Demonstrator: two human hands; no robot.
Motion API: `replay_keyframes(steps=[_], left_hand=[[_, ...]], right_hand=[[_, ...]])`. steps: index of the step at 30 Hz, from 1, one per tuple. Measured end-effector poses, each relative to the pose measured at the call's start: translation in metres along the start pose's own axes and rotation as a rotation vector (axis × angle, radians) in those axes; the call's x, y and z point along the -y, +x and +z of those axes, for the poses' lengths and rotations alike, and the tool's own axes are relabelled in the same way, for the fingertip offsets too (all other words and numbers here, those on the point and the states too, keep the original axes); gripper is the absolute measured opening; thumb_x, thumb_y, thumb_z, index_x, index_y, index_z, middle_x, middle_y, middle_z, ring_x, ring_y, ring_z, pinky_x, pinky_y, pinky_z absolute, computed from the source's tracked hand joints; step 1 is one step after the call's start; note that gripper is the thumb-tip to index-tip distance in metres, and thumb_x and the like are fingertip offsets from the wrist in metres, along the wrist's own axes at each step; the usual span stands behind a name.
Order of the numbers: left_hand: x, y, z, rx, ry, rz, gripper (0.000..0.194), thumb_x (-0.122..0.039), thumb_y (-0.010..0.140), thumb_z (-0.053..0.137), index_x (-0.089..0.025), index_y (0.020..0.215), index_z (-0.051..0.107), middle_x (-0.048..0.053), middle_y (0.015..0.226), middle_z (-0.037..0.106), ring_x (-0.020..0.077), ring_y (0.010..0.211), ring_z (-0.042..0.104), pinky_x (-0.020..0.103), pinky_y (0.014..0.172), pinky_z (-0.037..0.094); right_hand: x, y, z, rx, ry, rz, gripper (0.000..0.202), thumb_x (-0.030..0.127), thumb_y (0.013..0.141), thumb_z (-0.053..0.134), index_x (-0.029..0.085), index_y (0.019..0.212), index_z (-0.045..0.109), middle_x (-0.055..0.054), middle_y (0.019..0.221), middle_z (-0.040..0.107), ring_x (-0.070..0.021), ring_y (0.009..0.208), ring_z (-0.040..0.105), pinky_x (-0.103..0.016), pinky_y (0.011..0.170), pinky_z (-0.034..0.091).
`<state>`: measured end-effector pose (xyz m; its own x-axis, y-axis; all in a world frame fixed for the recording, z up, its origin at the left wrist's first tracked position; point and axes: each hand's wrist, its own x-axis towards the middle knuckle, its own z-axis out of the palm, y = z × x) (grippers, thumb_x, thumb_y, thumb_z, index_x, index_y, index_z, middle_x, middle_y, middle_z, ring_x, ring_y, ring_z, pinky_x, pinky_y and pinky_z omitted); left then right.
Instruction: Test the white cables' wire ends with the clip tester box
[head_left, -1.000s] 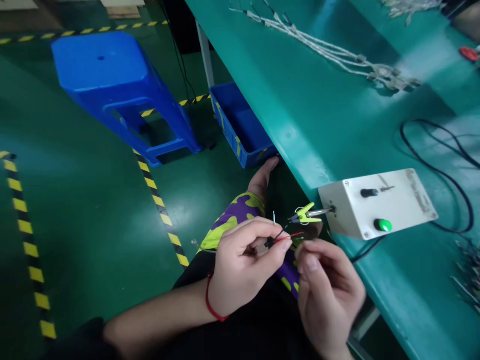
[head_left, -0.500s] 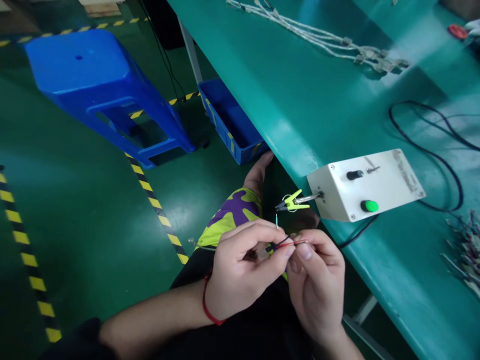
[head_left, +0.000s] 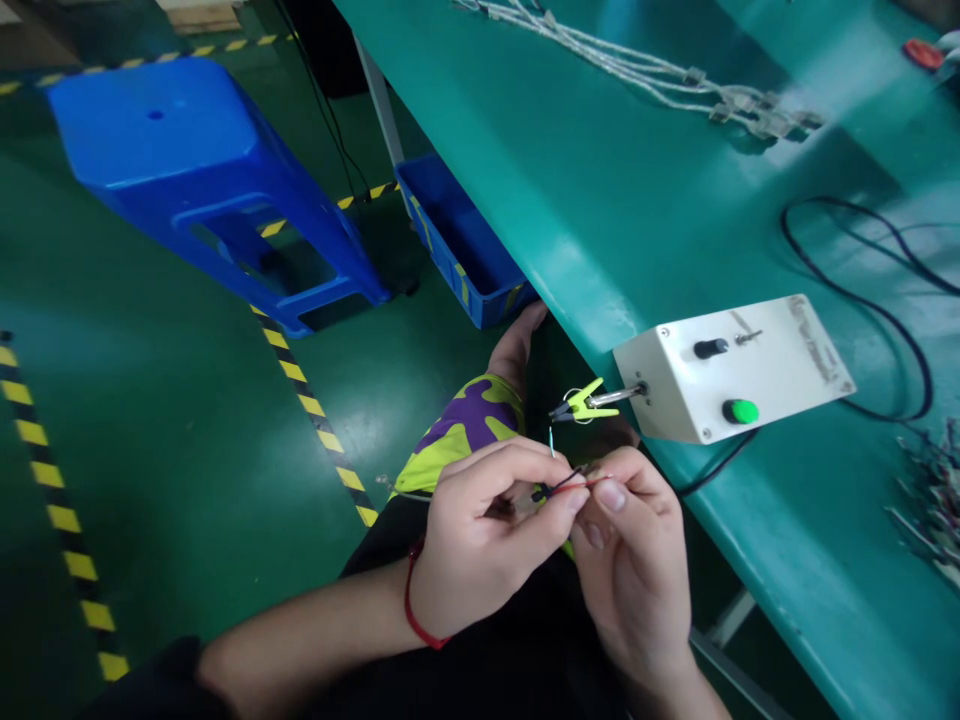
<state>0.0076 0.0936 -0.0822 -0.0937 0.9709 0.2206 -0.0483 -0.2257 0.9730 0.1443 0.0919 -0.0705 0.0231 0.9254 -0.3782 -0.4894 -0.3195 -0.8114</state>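
My left hand point(head_left: 487, 540) pinched the thin wires point(head_left: 551, 442), probably to steady them; my right hand point(head_left: 637, 555) pinched the red wire point(head_left: 590, 484) near its end.

A red cord bracelet point(head_left: 417, 612) circles the wrist behind the left hand point(head_left: 484, 545); black sleeve point(head_left: 150, 680); lime-and-purple patterned legwear point(head_left: 461, 425) beyond both hands.

The dark green floor point(head_left: 180, 420) is marked with black-and-yellow striped tape point(head_left: 315, 410). At the left, a blue plastic stool point(head_left: 165, 125) is positioned. A blue bin point(head_left: 487, 300) is placed on the floor beside the green-topped bench point(head_left: 600, 230), which is supported by metal legs point(head_left: 381, 105). Pale glare is reflected across the bench surface.
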Motion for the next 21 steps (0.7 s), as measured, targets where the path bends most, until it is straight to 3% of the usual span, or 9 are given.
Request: replay_keyframes(steps=[6,11,14,21], left_hand=[[0.004,0.0,-0.003,-0.016,0.019,-0.027,0.014,-0.008,0.09,0.08,-0.02,0.095,0.075,0.002,0.09,0.076,0.0125,0.07,0.068,0.023,0.056,0.051],[0.01,0.002,-0.008,-0.144,0.024,-0.062,0.016,-0.007,0.092,0.078,-0.021,0.097,0.076,0.002,0.096,0.077,0.0151,0.086,0.075,0.023,0.073,0.062],[0.015,0.008,-0.009,-0.193,-0.035,-0.093,0.015,-0.007,0.094,0.077,-0.021,0.098,0.077,0.001,0.1,0.079,0.013,0.088,0.077,0.019,0.077,0.064],[0.022,0.015,-0.008,-0.21,-0.141,-0.188,0.012,-0.01,0.097,0.075,-0.02,0.103,0.078,0.005,0.108,0.083,0.0156,0.099,0.08,0.02,0.083,0.066]], right_hand=[[-0.003,0.004,0.003,0.015,-0.023,-0.023,0.015,0.025,0.089,0.083,0.021,0.079,0.072,0.005,0.06,0.05,-0.007,0.056,0.041,-0.019,0.056,0.038],[-0.021,0.021,0.0,0.025,-0.064,-0.103,0.016,0.033,0.099,0.068,0.02,0.094,0.075,0.001,0.07,0.055,-0.011,0.062,0.046,-0.024,0.056,0.036],[-0.03,0.034,-0.001,0.005,-0.045,-0.078,0.023,0.036,0.102,0.062,0.02,0.089,0.072,-0.001,0.074,0.058,-0.0127,0.064,0.046,-0.026,0.057,0.036],[-0.036,0.046,0.0,-0.044,-0.073,-0.221,0.036,0.045,0.105,0.062,0.021,0.078,0.064,0.0,0.068,0.058,-0.0139,0.066,0.049,-0.028,0.062,0.039]])
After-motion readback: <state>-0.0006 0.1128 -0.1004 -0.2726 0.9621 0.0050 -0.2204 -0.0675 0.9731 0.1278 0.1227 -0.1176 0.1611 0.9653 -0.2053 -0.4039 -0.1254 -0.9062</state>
